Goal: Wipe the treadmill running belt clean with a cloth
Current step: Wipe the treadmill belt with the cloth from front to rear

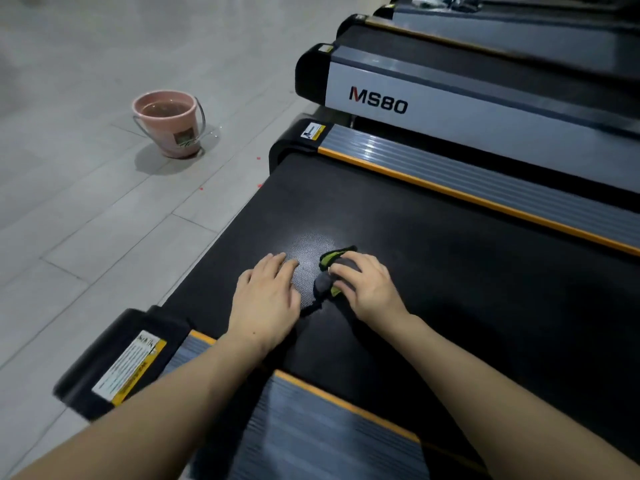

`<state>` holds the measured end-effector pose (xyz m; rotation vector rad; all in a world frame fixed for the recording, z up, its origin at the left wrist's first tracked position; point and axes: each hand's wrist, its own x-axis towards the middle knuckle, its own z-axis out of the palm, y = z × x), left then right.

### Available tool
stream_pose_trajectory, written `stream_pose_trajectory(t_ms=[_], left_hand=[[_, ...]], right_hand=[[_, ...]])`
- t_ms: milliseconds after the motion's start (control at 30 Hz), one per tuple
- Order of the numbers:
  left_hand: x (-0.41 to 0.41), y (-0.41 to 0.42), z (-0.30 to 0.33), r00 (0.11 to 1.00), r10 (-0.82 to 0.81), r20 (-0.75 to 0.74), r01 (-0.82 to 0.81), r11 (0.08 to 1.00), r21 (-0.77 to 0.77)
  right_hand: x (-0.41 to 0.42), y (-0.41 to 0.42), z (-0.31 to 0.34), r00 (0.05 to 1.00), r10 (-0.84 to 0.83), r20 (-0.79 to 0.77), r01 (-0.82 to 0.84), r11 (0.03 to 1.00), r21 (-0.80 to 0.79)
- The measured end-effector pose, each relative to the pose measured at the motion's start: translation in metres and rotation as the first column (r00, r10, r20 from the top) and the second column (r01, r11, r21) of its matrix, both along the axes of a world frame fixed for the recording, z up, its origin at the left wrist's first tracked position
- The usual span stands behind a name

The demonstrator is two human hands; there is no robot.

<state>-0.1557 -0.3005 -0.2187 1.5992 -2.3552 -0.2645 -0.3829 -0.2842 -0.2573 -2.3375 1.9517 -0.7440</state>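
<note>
Running belt (433, 271) is filling frame centre, black, grey side rails with orange edging. Pink bucket (168, 123) is sitting on the floor, upper left. Left hand (266, 299) is lying flat on the belt, fingers straight — gripping nothing. Right hand (367, 285) is curling over the cloth (327, 271) — bunched green-grey, lower centre, on the belt.

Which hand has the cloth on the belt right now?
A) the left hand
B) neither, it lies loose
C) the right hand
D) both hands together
C: the right hand grips the bunched green and grey cloth on the running belt, while the left hand rests flat on the belt beside it, apart from the cloth.
</note>
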Motion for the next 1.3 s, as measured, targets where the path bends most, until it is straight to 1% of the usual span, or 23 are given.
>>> stream_pose_trajectory(t_ms=[100, 233, 333, 467, 533, 600, 667, 700, 767, 833, 867, 900, 933, 967, 1000, 1033, 1067, 1100, 1167, 1200, 1233, 1300], left_hand=[[-0.018, -0.054, -0.001, 0.997, -0.064, 0.047, 0.063, 0.998, 0.020], [-0.032, -0.113, -0.015, 0.987, -0.129, 0.101, 0.128, 0.992, 0.016], [-0.034, -0.147, -0.024, 0.990, -0.114, 0.087, 0.115, 0.993, -0.007], [-0.029, -0.173, -0.037, 0.998, -0.050, 0.045, 0.050, 0.999, -0.017], [-0.026, -0.178, -0.042, 0.999, -0.031, 0.025, 0.031, 0.999, -0.016], [-0.023, -0.181, -0.043, 1.000, -0.018, -0.013, 0.018, 1.000, -0.020], [-0.020, -0.183, -0.041, 0.999, -0.007, -0.042, 0.006, 0.999, -0.038], [-0.017, -0.185, -0.040, 0.999, -0.002, -0.047, 0.000, 0.999, -0.045], [-0.012, -0.190, -0.037, 0.999, 0.007, -0.045, -0.009, 0.999, -0.046], [-0.004, -0.195, -0.039, 0.999, 0.020, -0.040, -0.021, 0.999, -0.037], [0.001, -0.195, -0.040, 0.999, 0.020, -0.040, -0.021, 0.999, -0.025], [0.005, -0.194, -0.043, 0.999, 0.011, -0.037, -0.011, 1.000, -0.014], [0.008, -0.193, -0.045, 0.999, -0.006, -0.036, 0.005, 1.000, -0.012], [0.012, -0.192, -0.049, 0.999, -0.020, -0.040, 0.020, 1.000, -0.014], [0.014, -0.191, -0.051, 0.998, -0.032, -0.047, 0.032, 0.999, -0.015], [0.015, -0.191, -0.052, 0.997, -0.042, -0.058, 0.042, 0.999, -0.014], [0.015, -0.191, -0.053, 0.996, -0.047, -0.070, 0.046, 0.999, -0.009], [0.015, -0.193, -0.053, 0.996, -0.048, -0.082, 0.047, 0.999, -0.010], [0.015, -0.197, -0.051, 0.994, -0.049, -0.095, 0.048, 0.999, -0.018], [0.014, -0.198, -0.051, 0.993, -0.050, -0.102, 0.049, 0.999, -0.018], [0.014, -0.199, -0.051, 0.993, -0.049, -0.108, 0.047, 0.999, -0.020], [0.015, -0.198, -0.054, 0.992, -0.042, -0.116, 0.040, 0.999, -0.027]], right_hand=[[-0.025, -0.055, -0.005, 0.996, -0.082, -0.016, 0.081, 0.996, -0.048], [-0.059, -0.129, -0.012, 0.981, -0.192, 0.005, 0.191, 0.978, -0.078], [-0.080, -0.178, -0.014, 0.958, -0.287, 0.030, 0.288, 0.957, -0.047], [-0.101, -0.228, -0.008, 0.944, -0.329, -0.018, 0.329, 0.944, 0.018], [-0.104, -0.242, -0.002, 0.921, -0.389, -0.002, 0.388, 0.919, 0.074], [-0.097, -0.240, -0.001, 0.911, -0.411, 0.029, 0.408, 0.910, 0.073], [-0.083, -0.219, -0.001, 0.921, -0.386, 0.049, 0.384, 0.922, 0.044], [-0.071, -0.202, -0.001, 0.941, -0.333, 0.052, 0.333, 0.943, 0.014], [-0.041, -0.161, -0.002, 0.984, -0.166, 0.057, 0.168, 0.985, -0.037], [-0.019, -0.126, -0.004, 0.998, 0.037, 0.049, -0.035, 0.999, -0.028], [-0.020, -0.123, -0.004, 0.992, 0.124, 0.012, -0.124, 0.992, -0.017], [-0.028, -0.131, -0.003, 0.983, 0.178, -0.036, -0.178, 0.984, -0.010], [-0.041, -0.152, -0.004, 0.979, 0.184, -0.084, -0.186, 0.982, -0.020], [-0.054, -0.178, -0.004, 0.986, 0.133, -0.104, -0.137, 0.990, -0.039], [-0.066, -0.207, -0.002, 0.995, 0.023, -0.101, -0.031, 0.997, -0.071], [-0.077, -0.232, 0.001, 0.992, -0.114, -0.061, 0.108, 0.991, -0.081], [-0.083, -0.251, 0.002, 0.971, -0.239, -0.011, 0.238, 0.970, -0.054], [-0.081, -0.260, 0.002, 0.950, -0.312, 0.027, 0.313, 0.950, -0.013], [-0.067, -0.255, 0.003, 0.927, -0.375, 0.027, 0.375, 0.927, 0.010], [-0.058, -0.242, 0.003, 0.931, -0.364, 0.029, 0.365, 0.931, -0.012], [-0.047, -0.223, 0.002, 0.950, -0.308, 0.045, 0.310, 0.950, -0.035], [-0.025, -0.180, -0.002, 0.993, -0.116, 0.036, 0.119, 0.990, -0.073]])
